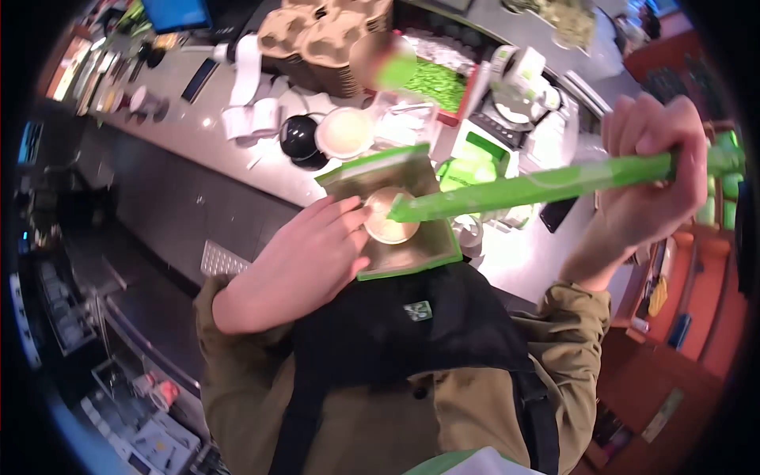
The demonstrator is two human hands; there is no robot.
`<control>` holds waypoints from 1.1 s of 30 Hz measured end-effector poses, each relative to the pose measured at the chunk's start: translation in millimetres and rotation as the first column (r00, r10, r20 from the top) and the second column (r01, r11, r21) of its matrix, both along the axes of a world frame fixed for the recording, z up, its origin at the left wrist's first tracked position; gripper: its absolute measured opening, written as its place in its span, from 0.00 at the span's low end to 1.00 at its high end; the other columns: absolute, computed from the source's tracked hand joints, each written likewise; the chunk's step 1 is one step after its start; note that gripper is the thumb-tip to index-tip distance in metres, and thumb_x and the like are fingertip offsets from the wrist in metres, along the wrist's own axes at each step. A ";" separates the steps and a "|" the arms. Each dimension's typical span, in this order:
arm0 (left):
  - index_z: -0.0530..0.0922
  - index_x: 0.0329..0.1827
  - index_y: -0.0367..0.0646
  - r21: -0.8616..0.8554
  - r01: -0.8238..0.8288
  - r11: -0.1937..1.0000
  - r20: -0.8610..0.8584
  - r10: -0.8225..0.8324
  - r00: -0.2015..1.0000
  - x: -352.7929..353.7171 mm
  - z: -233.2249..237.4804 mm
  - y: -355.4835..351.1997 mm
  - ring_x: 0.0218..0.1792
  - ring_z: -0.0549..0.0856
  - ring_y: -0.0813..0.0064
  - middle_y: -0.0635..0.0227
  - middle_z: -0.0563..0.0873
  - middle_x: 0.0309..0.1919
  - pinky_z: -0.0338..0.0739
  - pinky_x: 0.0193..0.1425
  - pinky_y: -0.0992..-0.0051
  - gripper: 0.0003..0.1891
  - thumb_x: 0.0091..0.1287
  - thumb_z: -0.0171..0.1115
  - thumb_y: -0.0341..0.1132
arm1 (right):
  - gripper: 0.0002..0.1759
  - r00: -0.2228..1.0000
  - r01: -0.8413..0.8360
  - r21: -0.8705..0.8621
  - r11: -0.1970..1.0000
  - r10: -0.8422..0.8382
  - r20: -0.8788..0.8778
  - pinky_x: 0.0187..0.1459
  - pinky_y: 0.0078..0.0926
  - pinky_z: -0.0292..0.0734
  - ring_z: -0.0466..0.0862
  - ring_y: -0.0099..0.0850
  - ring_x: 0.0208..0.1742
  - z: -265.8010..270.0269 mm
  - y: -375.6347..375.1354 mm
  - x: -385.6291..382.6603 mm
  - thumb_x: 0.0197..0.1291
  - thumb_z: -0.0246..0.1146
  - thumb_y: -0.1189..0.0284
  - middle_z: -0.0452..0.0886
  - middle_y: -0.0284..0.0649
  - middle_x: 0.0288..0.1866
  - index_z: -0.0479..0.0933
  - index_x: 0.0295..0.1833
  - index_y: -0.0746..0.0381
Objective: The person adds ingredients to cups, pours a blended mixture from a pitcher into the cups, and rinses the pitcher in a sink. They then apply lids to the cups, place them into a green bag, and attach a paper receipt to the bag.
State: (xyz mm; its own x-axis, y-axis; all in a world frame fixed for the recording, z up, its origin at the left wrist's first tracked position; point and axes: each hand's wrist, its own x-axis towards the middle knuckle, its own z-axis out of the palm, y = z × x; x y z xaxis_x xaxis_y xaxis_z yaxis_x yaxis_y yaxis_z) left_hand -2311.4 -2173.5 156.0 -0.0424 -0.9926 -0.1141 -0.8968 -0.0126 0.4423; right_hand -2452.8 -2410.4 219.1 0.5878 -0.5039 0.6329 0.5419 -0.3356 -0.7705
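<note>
A paper bag (427,255) with green edges stands mouth-up in front of my apron, and a round pale-topped cup (389,229) is inside it. My left hand (305,249) is at the bag's left side, fingers curled over it and fingertips by the cup's edge. That side of the bag is hidden under the hand. Raised at the right, my right hand (657,150) is closed in a fist around a long green wrapped straw (538,186). The straw slants down to the left, its pointed tip over the cup; whether it touches cannot be told.
Behind the bag on the counter are another lidded cup (344,133), a black round object (301,138), paper rolls (252,119), stacked cardboard cup carriers (328,39) and a green-filled tray (439,85). A white machine (518,83) stands right. Red-brown shelves (697,293) flank my right.
</note>
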 end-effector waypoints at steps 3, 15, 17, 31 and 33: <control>0.76 0.44 0.35 -0.076 -0.036 0.996 -0.041 0.033 0.999 -1.9 9.1 10.6 0.55 0.75 0.57 0.55 0.76 0.52 0.68 0.60 0.61 0.14 0.57 0.62 0.33 | 0.11 0.956 0.026 -0.322 0.946 -0.118 -0.270 0.36 0.28 0.70 0.74 0.33 0.36 -36.7 6.6 -15.3 0.60 0.53 0.67 0.74 0.42 0.36 0.73 0.38 0.65; 0.75 0.39 0.34 -0.376 -0.273 0.885 -0.223 0.200 0.954 -22.2 14.4 -57.0 0.35 0.80 0.58 0.56 0.79 0.35 0.74 0.38 0.68 0.07 0.57 0.57 0.20 | 0.13 0.926 0.129 -0.361 0.924 -0.243 -0.291 0.43 0.37 0.72 0.78 0.43 0.42 -97.3 39.5 17.4 0.58 0.54 0.73 0.77 0.46 0.40 0.69 0.48 0.67; 0.74 0.39 0.38 -0.432 -0.223 0.874 0.019 0.256 0.966 -12.0 -12.9 -79.7 0.38 0.77 0.55 0.57 0.78 0.35 0.72 0.43 0.63 0.11 0.54 0.61 0.21 | 0.11 0.939 0.085 -0.264 0.961 -0.166 -0.303 0.43 0.32 0.72 0.79 0.38 0.41 -143.5 30.2 42.8 0.62 0.52 0.73 0.78 0.44 0.40 0.69 0.48 0.67; 0.79 0.37 0.40 -0.486 -0.350 0.801 -0.307 0.218 0.926 11.0 -58.3 -83.3 0.38 0.81 0.62 0.62 0.82 0.36 0.75 0.40 0.70 0.13 0.49 0.70 0.27 | 0.13 0.849 -0.302 0.251 0.920 0.379 -0.367 0.44 0.23 0.72 0.76 0.23 0.41 -172.0 38.9 21.5 0.63 0.52 0.75 0.79 0.36 0.40 0.73 0.52 0.66; 0.79 0.36 0.39 -0.456 -0.404 0.793 -0.405 0.220 0.888 8.5 -57.5 -81.9 0.38 0.81 0.63 0.62 0.82 0.35 0.75 0.40 0.71 0.11 0.50 0.70 0.26 | 0.12 0.852 -0.291 0.205 0.935 0.350 -0.389 0.44 0.23 0.72 0.77 0.23 0.41 -169.2 40.0 19.6 0.63 0.53 0.75 0.80 0.38 0.39 0.74 0.50 0.67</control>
